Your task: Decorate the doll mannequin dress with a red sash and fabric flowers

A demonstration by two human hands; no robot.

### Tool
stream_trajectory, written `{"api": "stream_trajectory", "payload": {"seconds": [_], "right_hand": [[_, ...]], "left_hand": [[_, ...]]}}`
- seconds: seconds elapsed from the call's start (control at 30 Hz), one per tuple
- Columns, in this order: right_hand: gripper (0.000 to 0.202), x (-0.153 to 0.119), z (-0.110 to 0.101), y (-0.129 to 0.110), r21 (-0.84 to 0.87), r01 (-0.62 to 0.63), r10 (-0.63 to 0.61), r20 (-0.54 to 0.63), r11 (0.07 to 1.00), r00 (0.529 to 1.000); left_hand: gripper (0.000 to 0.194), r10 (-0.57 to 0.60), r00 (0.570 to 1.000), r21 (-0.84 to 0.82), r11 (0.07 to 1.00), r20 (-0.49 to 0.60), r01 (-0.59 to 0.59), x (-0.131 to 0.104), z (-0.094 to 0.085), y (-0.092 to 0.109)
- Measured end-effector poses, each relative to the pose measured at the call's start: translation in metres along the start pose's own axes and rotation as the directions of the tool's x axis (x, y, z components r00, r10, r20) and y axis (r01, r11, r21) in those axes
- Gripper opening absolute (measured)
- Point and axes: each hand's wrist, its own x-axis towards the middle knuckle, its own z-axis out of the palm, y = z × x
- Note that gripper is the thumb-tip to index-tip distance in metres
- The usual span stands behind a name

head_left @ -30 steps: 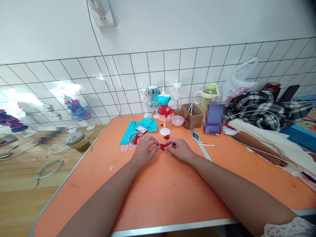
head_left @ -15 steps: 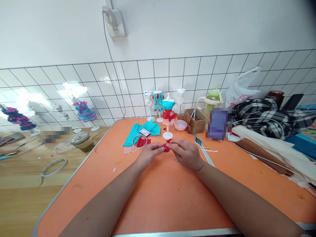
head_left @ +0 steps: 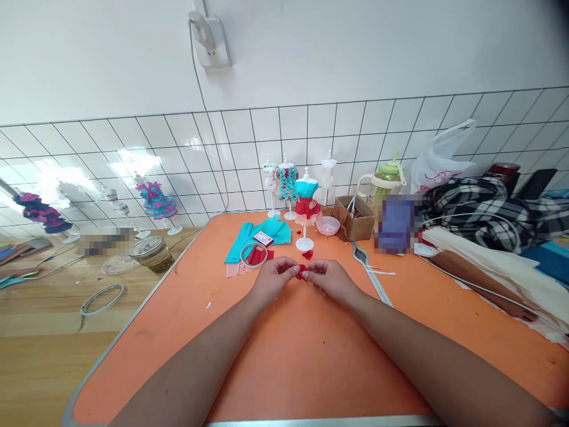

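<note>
A small red fabric piece [head_left: 301,271] is pinched between my two hands above the orange table. My left hand [head_left: 276,279] grips its left side with thumb and fingertips, and my right hand [head_left: 332,280] grips its right side. Just beyond them another red scrap [head_left: 307,255] lies on the table. A mini mannequin [head_left: 306,204] in a turquoise top and red skirt with a pale pink hem stands behind it. To the left, turquoise fabric [head_left: 240,242] lies with red cloth [head_left: 256,256] and a round hoop [head_left: 242,255].
More mannequins [head_left: 287,181] stand by the tiled wall. A pink bowl [head_left: 328,226], a cardboard box [head_left: 354,219], a jug [head_left: 386,182] and gray-handled tongs or scissors [head_left: 371,270] are behind and right. Folded fabrics [head_left: 489,279] cover the right side; a glass jar [head_left: 152,254] stands left.
My right hand has lowered slightly and its fingers now pinch the red piece's right side. The red scrap beyond my hands shows more fully. The view has shifted slightly.
</note>
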Motion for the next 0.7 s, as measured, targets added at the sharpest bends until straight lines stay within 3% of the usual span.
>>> {"api": "stream_trajectory", "payload": {"seconds": [0.4, 0.57, 0.7], "right_hand": [[0.032, 0.0028, 0.0040, 0.0060, 0.186, -0.018, 0.034, -0.083, 0.982, 0.996], [0.032, 0.0027, 0.0044, 0.0070, 0.113, 0.042, -0.029, -0.116, 0.993, 0.993], [0.031, 0.0041, 0.0042, 0.0067, 0.121, 0.010, 0.011, -0.173, 0.993, 0.985]], "left_hand": [[0.029, -0.041, 0.995, 0.011, 0.999, -0.095, 0.042, 0.0009, 0.0021, -0.0023], [0.030, -0.064, 0.996, -0.012, 0.998, -0.055, 0.064, 0.0007, 0.0032, -0.0039], [0.033, -0.076, 0.992, -0.061, 0.996, -0.104, 0.069, 0.0006, 0.0059, -0.0052]]}}
